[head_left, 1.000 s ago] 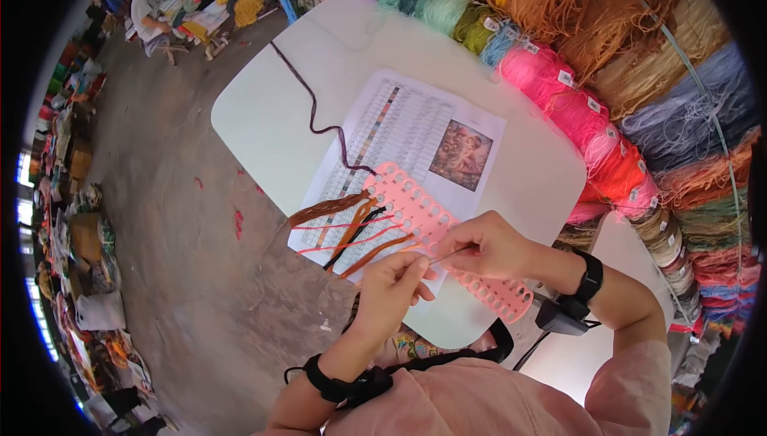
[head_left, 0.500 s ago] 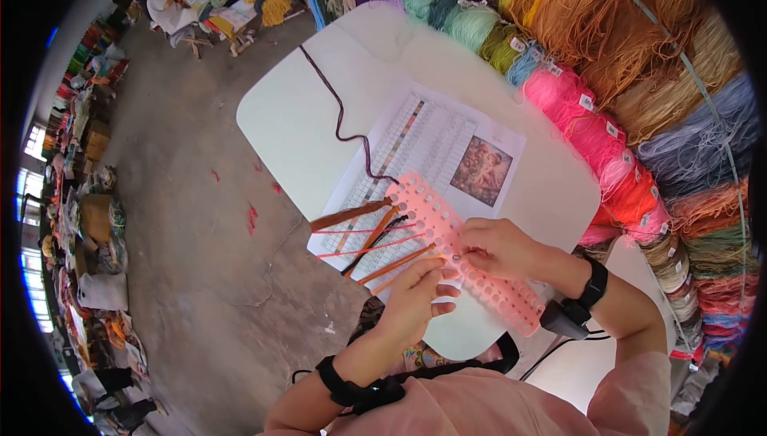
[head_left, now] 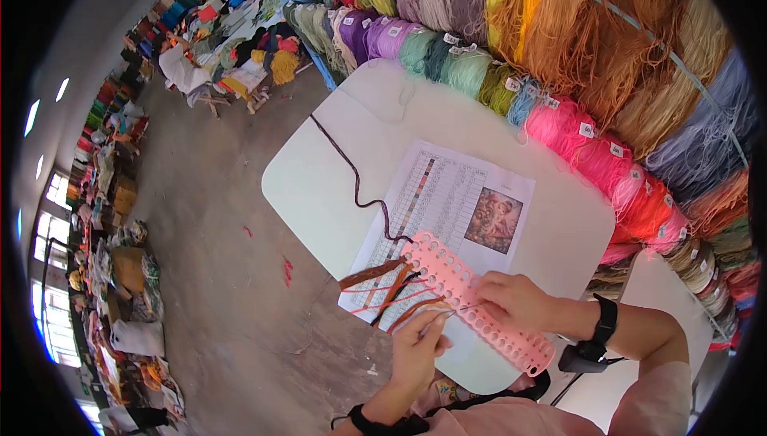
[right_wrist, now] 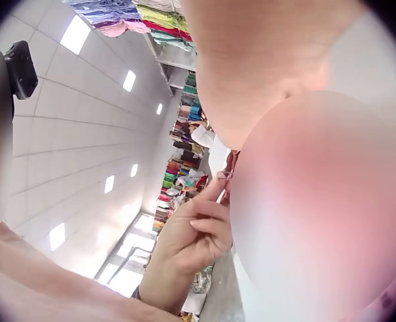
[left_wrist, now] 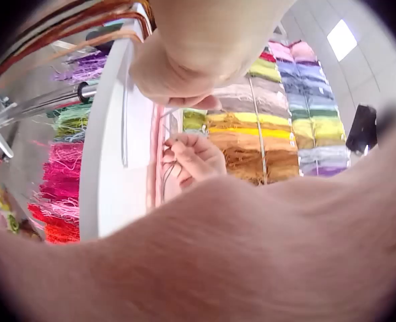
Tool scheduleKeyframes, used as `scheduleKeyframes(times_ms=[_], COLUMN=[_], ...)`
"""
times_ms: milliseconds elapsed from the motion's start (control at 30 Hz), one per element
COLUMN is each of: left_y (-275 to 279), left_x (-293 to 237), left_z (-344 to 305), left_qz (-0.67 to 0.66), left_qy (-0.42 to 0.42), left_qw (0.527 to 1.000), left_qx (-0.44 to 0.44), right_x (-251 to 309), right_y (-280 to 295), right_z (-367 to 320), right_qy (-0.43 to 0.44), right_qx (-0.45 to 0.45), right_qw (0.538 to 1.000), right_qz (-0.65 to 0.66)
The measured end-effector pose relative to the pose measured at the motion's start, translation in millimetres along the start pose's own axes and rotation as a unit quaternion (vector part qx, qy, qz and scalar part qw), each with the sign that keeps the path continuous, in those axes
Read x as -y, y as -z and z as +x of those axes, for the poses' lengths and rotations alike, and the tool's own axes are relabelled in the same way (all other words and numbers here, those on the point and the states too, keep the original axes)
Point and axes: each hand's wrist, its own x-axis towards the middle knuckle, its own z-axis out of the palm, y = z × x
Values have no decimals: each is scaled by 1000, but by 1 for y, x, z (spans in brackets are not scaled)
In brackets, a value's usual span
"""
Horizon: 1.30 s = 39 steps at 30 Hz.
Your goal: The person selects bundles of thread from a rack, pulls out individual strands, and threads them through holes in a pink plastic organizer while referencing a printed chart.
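Note:
A pink perforated thread card (head_left: 444,270) lies slantwise over a printed sheet (head_left: 447,196). Tied along its left edge are brown (head_left: 371,274), black and orange thread bundles, red strands, and a long dark purple strand (head_left: 357,188) that trails up the table. At the card's lower half, my right hand (head_left: 518,302) pinches a thin greyish thread (left_wrist: 171,168), which loops below its fingers in the left wrist view. Close by at the card's left edge, my left hand (head_left: 417,348) pinches the same thread between thumb and forefinger. Its fingertips show in the right wrist view.
A white table (head_left: 319,164) carries the sheet, which bears a colour chart and a picture. Beyond it, tagged yarn hanks (head_left: 575,128) line a rack on the right. A white surface (head_left: 639,316) stands at right. Red scraps (head_left: 288,270) lie on the floor.
One second ago the thread was stretched between both hands; half a second ago the right hand had it looped at the card. Now the left fingers have closed in a pinch. The head view has tilted up.

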Motion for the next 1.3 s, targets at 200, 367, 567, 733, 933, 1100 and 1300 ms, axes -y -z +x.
scheduleKeyframes(times_ms=[200,367,567,733,933,1100,1300], left_y=[11,-11,212,397,238,78,25], left_x=[-13,-31,-78,-94,-135,-148,-143], left_z=[-2,3,-39,-45,25,70,101], left_qz=[-70,277,-15,132,589,635,704], left_qy=[59,99,39,-19,-240,-428,-386], left_qw=[981,935,990,902,763,603,527], left_qx=[169,196,-133,-411,-118,225,279], right_x=[4,2,11,15,28,40,69], right_y=[-7,-16,-28,-33,-32,-30,9], right_z=[-12,-16,-16,-16,-17,-15,-33], right_qy=[-29,-6,-41,-56,-82,-103,-151], right_qx=[-40,-65,-11,-21,-22,-42,-175], right_qw=[995,993,998,996,993,989,972], right_qz=[91,96,-41,-64,-77,-100,-39])
